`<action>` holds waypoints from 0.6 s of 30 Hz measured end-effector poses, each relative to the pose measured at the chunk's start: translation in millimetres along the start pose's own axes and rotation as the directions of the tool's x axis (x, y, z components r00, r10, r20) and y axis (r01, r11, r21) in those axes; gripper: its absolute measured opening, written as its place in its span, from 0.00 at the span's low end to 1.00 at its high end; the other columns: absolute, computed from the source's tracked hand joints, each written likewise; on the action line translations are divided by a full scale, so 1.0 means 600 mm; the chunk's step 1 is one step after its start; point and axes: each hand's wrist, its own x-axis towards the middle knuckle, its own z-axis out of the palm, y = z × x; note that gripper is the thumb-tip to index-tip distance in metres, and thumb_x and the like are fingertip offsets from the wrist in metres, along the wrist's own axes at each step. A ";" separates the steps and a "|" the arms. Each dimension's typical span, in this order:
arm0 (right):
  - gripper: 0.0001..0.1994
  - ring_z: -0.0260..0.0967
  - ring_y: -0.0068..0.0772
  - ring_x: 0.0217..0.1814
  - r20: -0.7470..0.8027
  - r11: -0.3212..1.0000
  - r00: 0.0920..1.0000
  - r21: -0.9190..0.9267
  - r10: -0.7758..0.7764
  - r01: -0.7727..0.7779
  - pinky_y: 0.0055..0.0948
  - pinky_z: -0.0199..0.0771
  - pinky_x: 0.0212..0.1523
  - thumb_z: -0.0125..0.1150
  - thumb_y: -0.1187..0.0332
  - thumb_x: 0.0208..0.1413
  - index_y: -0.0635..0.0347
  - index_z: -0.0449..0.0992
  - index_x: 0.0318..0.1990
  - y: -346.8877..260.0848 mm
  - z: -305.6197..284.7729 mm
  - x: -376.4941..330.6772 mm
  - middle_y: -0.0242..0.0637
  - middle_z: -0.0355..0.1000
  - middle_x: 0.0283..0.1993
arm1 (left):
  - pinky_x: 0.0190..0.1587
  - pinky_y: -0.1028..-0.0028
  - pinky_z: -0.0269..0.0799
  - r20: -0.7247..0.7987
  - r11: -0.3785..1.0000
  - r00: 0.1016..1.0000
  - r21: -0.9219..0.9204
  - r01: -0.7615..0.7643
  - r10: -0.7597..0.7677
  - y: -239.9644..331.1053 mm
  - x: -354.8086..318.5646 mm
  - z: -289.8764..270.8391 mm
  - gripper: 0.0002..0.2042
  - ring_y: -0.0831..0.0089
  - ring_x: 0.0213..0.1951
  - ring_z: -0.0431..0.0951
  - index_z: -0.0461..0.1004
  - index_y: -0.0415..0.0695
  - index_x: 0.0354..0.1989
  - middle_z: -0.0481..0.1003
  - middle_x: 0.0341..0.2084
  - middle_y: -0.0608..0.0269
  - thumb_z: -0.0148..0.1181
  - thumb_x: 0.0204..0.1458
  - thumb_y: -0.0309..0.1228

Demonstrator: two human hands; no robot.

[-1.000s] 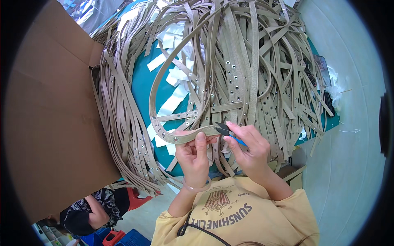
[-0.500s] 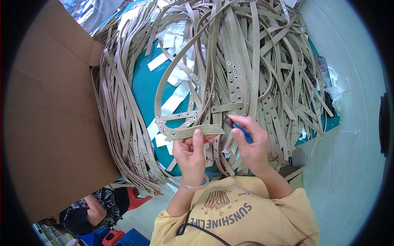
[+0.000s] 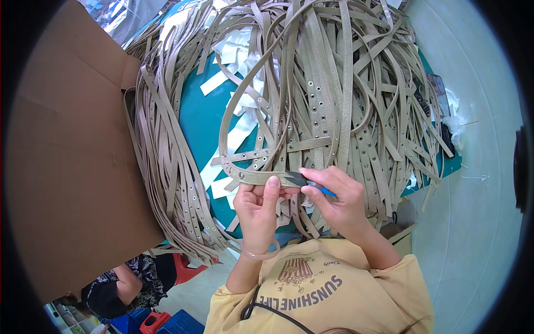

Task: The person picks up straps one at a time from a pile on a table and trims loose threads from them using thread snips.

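My left hand pinches a beige belt strap near its end, thumb on top and fingers beneath. Metal eyelets dot that strap, which loops up and away into the pile. In my right hand is a small pair of snips with dark blades and a blue handle. The blades lie at the strap's end, just right of my left thumb; whether they grip the material I cannot tell. Behind both hands spreads a large tangled heap of similar eyeleted straps.
A tall brown cardboard box stands at the left, beside a hanging bundle of straps. White strips lie on the green table. A phone rests at the right edge. Another person is at lower left.
My right hand has brought the snips left onto the strap's end, where before they were apart from it. The held strap's loop has shifted slightly right.
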 end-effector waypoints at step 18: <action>0.12 0.66 0.22 0.26 0.060 0.980 0.988 0.131 0.142 -0.149 0.19 0.64 0.27 0.63 0.71 0.48 0.60 0.76 0.42 -0.011 -0.001 0.002 0.35 0.69 0.26 | 0.33 0.79 0.74 0.021 0.997 1.000 0.081 -0.018 0.017 0.010 -0.005 -0.002 0.07 0.72 0.30 0.79 0.65 0.33 0.39 0.76 0.29 0.54 0.49 0.56 0.25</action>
